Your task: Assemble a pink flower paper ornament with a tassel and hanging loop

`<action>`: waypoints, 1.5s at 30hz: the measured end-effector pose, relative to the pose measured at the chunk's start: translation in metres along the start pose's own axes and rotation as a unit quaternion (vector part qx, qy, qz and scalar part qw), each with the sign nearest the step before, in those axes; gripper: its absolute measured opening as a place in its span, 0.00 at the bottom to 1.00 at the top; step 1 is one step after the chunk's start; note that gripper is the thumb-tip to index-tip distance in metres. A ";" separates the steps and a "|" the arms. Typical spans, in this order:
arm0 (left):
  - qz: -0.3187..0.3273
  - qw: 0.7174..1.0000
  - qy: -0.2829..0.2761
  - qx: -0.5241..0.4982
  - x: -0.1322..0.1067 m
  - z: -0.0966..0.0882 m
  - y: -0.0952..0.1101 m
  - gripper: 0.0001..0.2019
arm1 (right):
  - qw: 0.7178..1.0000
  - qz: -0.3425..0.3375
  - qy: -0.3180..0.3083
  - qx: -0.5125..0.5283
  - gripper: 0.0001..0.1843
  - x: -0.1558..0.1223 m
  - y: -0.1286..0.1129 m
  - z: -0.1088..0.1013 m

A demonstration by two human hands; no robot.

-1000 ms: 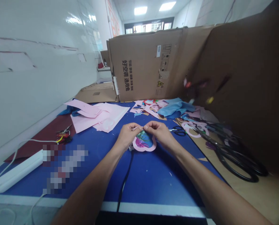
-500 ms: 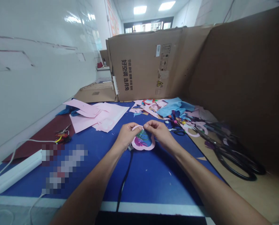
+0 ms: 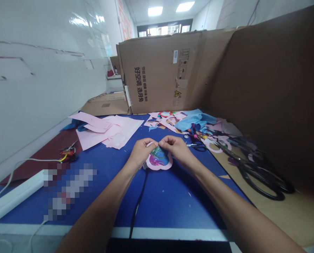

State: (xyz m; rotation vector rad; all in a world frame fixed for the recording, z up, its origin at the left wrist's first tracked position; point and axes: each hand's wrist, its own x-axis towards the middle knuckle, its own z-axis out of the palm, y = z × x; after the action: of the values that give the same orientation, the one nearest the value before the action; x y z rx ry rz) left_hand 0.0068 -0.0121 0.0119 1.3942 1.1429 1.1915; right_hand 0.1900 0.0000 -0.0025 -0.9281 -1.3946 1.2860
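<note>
Mid-frame, over the blue tabletop point(image 3: 172, 205), left hand point(image 3: 141, 151) and right hand point(image 3: 174, 144) each pinch the top edge of a pink-bordered, rounded flat piece point(image 3: 160, 162) with a multicoloured middle. Edge work seems in hand; the next move calls for fine control.

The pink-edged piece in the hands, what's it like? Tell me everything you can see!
The pink-edged piece looks thin, with a wavy pink border, maybe paper or felt, around a green, blue and purple-pink middle. The left grip and right grip pinch it at the top, hiding part of it. Its colourful face is turned to us, over the blue table; I can't tell if its bottom touches down.
</note>
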 end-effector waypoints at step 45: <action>-0.009 1.000 0.017 -0.011 0.001 0.000 -0.003 0.13 | 1.000 0.003 0.001 -0.005 0.26 0.002 0.007 0.002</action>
State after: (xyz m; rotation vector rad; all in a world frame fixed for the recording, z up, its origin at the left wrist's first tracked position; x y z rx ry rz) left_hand 0.0065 -0.0103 0.0086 1.3496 1.1607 1.2149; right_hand 0.1869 0.0026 -0.0091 -0.9412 -1.3994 1.2823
